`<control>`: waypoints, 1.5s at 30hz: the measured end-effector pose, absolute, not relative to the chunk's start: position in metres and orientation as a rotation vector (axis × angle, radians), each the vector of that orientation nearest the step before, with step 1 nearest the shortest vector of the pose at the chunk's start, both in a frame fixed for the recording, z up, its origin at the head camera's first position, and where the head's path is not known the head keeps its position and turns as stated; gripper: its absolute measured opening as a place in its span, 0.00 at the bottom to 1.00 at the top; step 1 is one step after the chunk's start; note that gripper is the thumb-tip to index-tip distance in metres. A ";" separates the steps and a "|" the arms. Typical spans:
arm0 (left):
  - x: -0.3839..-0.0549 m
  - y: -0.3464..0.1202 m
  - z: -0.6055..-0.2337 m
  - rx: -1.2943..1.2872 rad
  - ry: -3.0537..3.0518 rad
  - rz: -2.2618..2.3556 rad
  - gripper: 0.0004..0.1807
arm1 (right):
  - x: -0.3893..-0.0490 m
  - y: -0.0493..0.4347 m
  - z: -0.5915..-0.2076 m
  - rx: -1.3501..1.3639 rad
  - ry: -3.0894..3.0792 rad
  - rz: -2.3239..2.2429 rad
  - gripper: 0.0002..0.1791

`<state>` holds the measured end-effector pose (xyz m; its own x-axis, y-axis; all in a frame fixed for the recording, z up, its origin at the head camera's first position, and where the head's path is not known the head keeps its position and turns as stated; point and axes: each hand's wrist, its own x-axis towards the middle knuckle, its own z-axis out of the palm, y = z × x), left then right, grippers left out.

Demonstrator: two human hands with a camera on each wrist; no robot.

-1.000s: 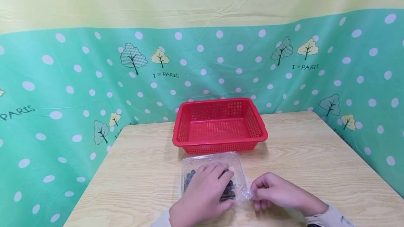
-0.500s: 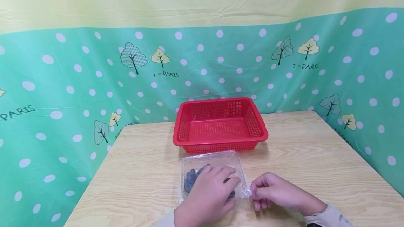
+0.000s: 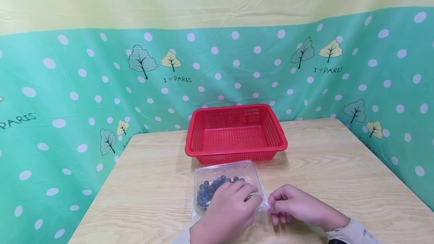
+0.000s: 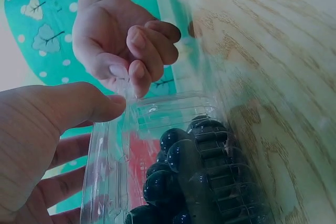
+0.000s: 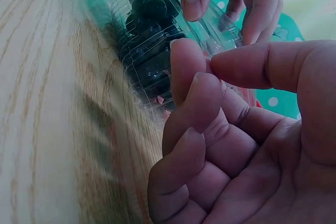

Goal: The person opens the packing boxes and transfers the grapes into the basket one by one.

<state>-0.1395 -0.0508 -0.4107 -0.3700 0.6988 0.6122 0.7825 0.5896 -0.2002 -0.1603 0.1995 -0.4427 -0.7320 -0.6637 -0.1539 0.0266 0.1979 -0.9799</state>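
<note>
The right hand (image 3: pixel 293 204) has its thumb and index finger pressed together on a thin, clear plastic corner tab (image 4: pixel 124 88), with its remaining fingers folded loosely below that pinch. Just across from those fingertips, the left hand (image 3: pixel 230 208) lies over the clear, square, hinged plastic box (image 3: pixel 249 168). Its thumb touches the box's rim close to the pinch, and its other fingers are bent and apart over the lid; whether they grip the plastic or only press on it, I cannot tell.

The box sits on the pale wood-grain table (image 3: pixel 149 176), beneath the left fingers and just beside the right ones. Inside it, the dark blue-black, round grapes (image 3: pixel 209 191) show through the plastic, partly under the left hand and partly ahead of its knuckles. The red, rectangular, perforated plastic basket (image 3: pixel 237 153) stands beyond both sets of fingertips, just past the far edge of the box, with no fruit visible in it. Farther beyond the fingers hangs the green and yellow printed cloth (image 3: pixel 217 67).

The step in hand looks like freeing the lid at the corner nearest the right fingers, as the box seems closed. The next move probably calls for the left hand to steady the box while the right pinch lifts the edge gently, so that the grapes do not spill
</note>
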 end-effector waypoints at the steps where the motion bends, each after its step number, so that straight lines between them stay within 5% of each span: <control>1: -0.139 -0.051 -0.411 -1.169 -2.158 -0.169 0.07 | -0.160 0.199 -0.443 -0.596 1.912 -1.579 0.13; 45: -0.129 -0.093 -0.397 -1.137 -2.175 -0.113 0.18 | -0.163 0.198 -0.442 -0.568 1.899 -1.563 0.12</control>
